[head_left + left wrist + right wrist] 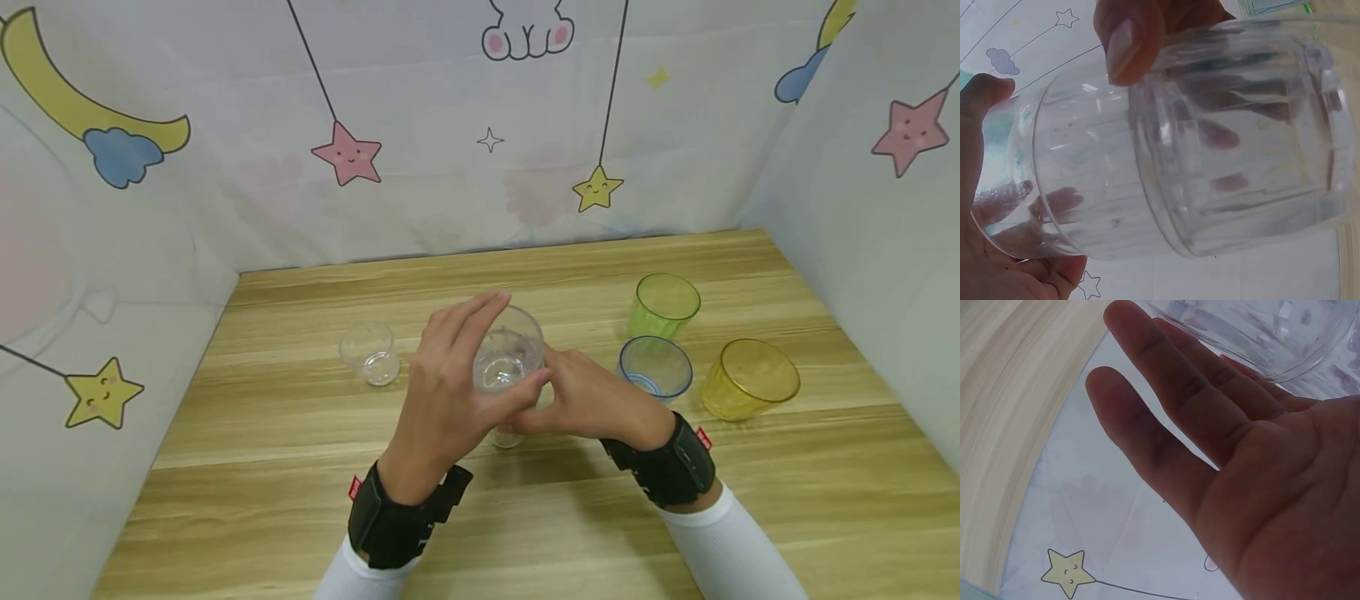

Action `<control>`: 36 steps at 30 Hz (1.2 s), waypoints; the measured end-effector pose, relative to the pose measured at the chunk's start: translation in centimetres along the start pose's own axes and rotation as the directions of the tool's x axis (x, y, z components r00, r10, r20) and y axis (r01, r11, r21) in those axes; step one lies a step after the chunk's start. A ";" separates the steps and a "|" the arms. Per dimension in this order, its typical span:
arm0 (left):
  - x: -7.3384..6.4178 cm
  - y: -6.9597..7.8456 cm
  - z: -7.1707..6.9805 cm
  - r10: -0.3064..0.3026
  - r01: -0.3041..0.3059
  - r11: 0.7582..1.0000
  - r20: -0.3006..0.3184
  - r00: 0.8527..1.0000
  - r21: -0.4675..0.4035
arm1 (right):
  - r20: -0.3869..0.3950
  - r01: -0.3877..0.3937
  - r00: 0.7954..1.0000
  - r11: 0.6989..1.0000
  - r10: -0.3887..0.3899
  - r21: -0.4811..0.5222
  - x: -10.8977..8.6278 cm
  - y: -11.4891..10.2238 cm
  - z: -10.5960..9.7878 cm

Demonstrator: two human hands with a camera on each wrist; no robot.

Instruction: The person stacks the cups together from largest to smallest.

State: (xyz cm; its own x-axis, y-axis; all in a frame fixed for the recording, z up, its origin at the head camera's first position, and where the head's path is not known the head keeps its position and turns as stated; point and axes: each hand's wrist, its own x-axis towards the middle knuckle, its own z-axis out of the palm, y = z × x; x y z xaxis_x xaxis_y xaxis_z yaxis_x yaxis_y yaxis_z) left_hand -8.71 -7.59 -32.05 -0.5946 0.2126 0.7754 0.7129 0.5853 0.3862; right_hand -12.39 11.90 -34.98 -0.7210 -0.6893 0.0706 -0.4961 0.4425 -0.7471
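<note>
My left hand (pixel 446 387) grips a clear cup (pixel 1088 162) near its rim, thumb on the near side and fingers around the far side. That cup stands nested in a second clear cup (pixel 1244 156), whose ribbed base shows at the right of the left wrist view. Lower down, my right hand (pixel 588 396) holds the stack from the right, its thumb (pixel 1132 47) pressed at the join between the cups. In the right wrist view several fingers of the right hand stretch out beneath the clear cup wall.
A smaller clear cup (pixel 367 354) stands on the wooden table (pixel 300 467) to the left. On the right are a green cup (pixel 663 304), a blue-rimmed cup (pixel 654 367) close beside the right wrist, and a yellow cup (pixel 731 392). Printed cloth walls (pixel 435 208) enclose the table.
</note>
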 end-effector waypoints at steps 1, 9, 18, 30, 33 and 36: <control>0.0 0.0 0.0 -0.002 0.002 1.000 0.000 1.000 -0.003 | 0.002 0.002 1.000 1.000 -0.002 0.003 0.0 0.1 0.0; -0.2 0.0 0.7 -0.044 0.042 0.997 -0.028 0.999 -0.065 | 0.000 0.016 1.000 1.000 -0.016 0.002 -0.1 0.2 0.0; -1.3 -0.3 1.8 -0.162 0.127 0.953 -0.109 0.981 -0.274 | -0.022 0.006 1.000 1.000 -0.006 -0.011 -0.2 0.1 0.0; -2.6 -0.7 2.7 -0.309 0.248 0.838 -0.046 0.950 -0.487 | -0.028 -0.020 0.999 0.999 0.019 -0.047 -0.3 -0.2 -0.1; -2.7 -0.9 2.9 -0.314 0.260 0.837 -0.034 0.949 -0.482 | -0.026 -0.030 0.999 0.997 0.028 -0.066 -0.4 -0.3 -0.3; -2.8 -1.0 2.8 -0.319 0.279 0.845 -0.012 0.948 -0.457 | -0.022 -0.034 0.999 0.996 0.032 -0.088 -0.6 -0.4 -0.7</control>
State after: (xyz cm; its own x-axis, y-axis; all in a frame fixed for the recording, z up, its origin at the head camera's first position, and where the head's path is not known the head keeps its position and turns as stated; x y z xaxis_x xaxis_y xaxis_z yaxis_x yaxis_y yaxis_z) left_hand -8.82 -6.59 -36.05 -0.7866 0.0057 0.6174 0.6062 0.1964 0.7706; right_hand -12.04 12.53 -34.25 -0.7473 -0.6617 0.0612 -0.5121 0.5147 -0.6877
